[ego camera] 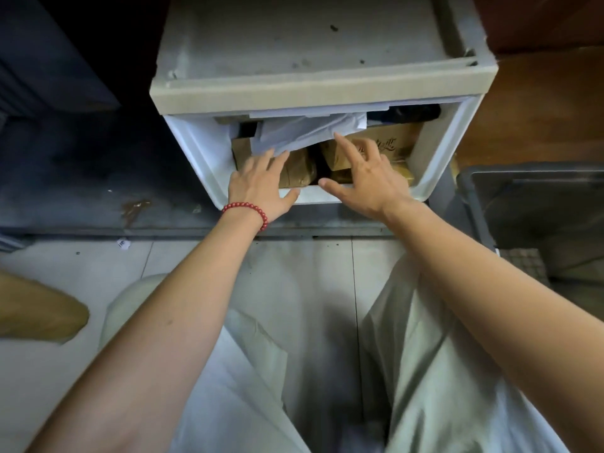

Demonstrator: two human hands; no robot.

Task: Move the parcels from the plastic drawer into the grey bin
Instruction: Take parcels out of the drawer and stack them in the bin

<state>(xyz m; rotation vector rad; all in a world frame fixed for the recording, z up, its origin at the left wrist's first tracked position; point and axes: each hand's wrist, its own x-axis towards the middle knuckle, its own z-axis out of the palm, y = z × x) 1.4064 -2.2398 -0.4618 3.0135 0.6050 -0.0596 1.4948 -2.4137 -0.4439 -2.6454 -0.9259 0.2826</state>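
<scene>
Parcels of brown cardboard [299,173] and a white plastic mailer bag [304,132] lay in the open white plastic drawer [439,148], the grey plastic bin [529,167] standing to its right. The left hand [261,181] rested flat, fingers spread, on the near-left parcel; the right hand [366,178], likewise splayed, held nothing above the right-hand parcels.

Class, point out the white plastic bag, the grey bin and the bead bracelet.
white plastic bag [304,131]: head view, crumpled middle.
grey bin [529,172]: head view, its rim.
bead bracelet [258,209]: head view, top beads.
</scene>
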